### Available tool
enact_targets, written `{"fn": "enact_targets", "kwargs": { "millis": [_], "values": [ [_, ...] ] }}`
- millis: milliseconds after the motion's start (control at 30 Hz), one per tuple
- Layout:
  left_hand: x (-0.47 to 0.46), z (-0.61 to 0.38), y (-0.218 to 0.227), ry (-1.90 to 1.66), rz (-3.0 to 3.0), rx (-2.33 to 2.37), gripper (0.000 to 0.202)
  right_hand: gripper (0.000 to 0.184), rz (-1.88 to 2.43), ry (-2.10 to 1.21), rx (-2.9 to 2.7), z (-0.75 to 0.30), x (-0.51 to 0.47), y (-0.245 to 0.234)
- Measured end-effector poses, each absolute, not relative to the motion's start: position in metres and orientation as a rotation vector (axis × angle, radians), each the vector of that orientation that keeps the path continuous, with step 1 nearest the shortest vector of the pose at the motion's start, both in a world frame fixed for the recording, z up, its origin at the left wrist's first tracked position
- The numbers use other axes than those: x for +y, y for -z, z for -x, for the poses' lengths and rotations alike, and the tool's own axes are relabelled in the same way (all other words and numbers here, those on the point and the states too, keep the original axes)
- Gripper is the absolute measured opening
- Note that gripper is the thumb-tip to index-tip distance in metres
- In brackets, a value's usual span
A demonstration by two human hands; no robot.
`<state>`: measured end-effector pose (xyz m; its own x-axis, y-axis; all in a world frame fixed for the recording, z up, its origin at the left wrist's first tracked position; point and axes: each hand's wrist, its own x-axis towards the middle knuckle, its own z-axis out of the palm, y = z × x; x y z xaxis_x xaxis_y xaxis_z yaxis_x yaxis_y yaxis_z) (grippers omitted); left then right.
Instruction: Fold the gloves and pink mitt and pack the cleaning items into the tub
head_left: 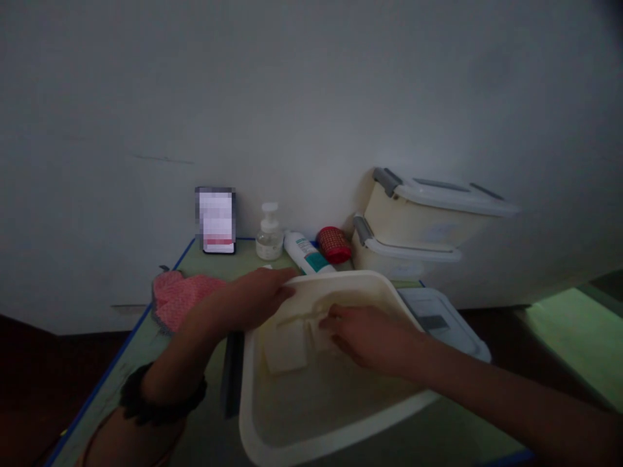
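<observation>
A white plastic storage box (pixel 311 425) stands lidless on the table, its inside facing me. My left hand (pixel 260 298) grips the far left corner of its rim, thumb over the edge. Inside the box, my right hand (pixel 365 334) has its fingers bent around the edge of a white block-like piece (pixel 320 335); the fingertips are partly hidden. Beside it, to the left, another white squarish piece (pixel 285 347) lies on the box floor. What the pieces are made of does not show in the dim light.
Behind the box are a phone (pixel 218 220), a pump bottle (pixel 269 237), a white-and-green bottle (pixel 307 253) and a red woven container (pixel 333 244). Two lidded boxes (pixel 423 214) are stacked at right. A loose lid (pixel 445 318) and a pink cloth (pixel 182 295) flank the box.
</observation>
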<state>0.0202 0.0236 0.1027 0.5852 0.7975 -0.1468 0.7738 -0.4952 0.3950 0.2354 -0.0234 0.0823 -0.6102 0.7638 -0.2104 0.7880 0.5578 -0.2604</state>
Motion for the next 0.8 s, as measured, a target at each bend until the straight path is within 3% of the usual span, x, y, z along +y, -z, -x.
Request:
{"fn": "enact_targets", "kwargs": {
  "millis": [333,800],
  "values": [
    [0.025,-0.021,-0.106,-0.221,-2.339,1.266,0.035,0.026,-1.514,0.403,2.844,-0.248,-0.028,-0.099],
    [0.029,-0.020,-0.108,-0.312,-2.373,1.256,0.044,0.014,-1.892,0.655,3.062,-0.250,-0.018,-0.101]
  ]
}}
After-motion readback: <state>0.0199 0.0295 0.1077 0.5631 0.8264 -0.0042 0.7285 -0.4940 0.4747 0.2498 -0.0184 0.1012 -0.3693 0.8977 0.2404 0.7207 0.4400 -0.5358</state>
